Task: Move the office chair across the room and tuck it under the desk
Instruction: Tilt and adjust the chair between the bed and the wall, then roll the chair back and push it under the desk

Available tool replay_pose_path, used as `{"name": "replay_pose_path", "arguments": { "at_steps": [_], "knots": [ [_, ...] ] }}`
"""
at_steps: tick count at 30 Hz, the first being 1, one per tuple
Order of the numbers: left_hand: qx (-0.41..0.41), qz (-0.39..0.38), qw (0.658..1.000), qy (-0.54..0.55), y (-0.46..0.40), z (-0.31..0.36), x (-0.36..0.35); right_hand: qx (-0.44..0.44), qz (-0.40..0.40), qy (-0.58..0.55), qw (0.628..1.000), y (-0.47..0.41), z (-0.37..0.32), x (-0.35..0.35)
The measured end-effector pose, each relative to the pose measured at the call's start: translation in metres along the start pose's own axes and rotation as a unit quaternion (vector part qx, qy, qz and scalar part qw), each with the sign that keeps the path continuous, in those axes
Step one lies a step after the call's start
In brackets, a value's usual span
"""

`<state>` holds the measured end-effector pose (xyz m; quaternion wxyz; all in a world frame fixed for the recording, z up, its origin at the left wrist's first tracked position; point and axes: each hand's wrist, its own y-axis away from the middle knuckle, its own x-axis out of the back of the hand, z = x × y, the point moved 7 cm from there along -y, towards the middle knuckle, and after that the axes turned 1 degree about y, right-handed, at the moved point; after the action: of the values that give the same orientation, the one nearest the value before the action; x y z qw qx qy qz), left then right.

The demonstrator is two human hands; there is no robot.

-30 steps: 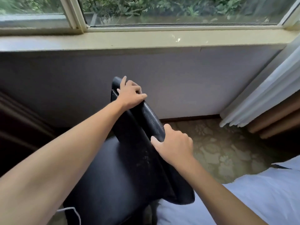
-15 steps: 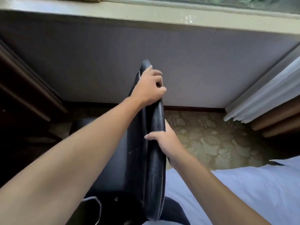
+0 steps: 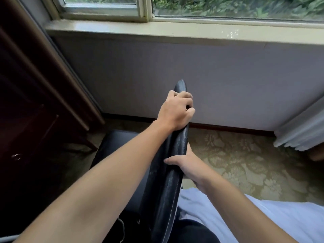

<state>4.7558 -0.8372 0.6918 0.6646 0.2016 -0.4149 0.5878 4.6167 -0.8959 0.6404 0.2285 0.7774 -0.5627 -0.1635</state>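
My right hand (image 3: 188, 166) was nearest me, closed over the back edge of the black office chair (image 3: 172, 172) low on its backrest, thumb lying across the front face. Farther along the same edge my left hand (image 3: 176, 112) was clamped around the top of the backrest, fingers curled over it. The backrest was edge-on to me, its long axis running away from me toward the wall (image 3: 219, 81) under the window (image 3: 192, 7). The seat (image 3: 115, 148) lay to the left, so the chair faced left toward the dark wooden furniture (image 3: 31, 102), likely the desk. The chair stood on the patterned carpet (image 3: 245, 165) just beside that furniture, short of the wall. I judged the crossing mostly done; the seat was not yet underneath, so the tucking was left.
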Motion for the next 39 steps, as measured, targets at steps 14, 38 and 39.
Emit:
{"name": "replay_pose_path", "arguments": {
  "at_steps": [14, 38, 39],
  "knots": [
    [0.111, -0.030, 0.988, 0.107, 0.105, -0.110, 0.096, -0.063, -0.178, 0.186, 0.964, 0.004, 0.013, -0.144],
    [0.443, 0.214, 0.811, -0.316, 0.390, -0.107, 0.186, 0.412, -0.410, 0.707, 0.403, -0.090, -0.086, -0.287],
    [0.450, 0.214, 0.810, -0.309, 0.390, -0.111, 0.191, 0.404, -0.420, 0.700, 0.413, -0.093, -0.088, -0.293]
  ]
}}
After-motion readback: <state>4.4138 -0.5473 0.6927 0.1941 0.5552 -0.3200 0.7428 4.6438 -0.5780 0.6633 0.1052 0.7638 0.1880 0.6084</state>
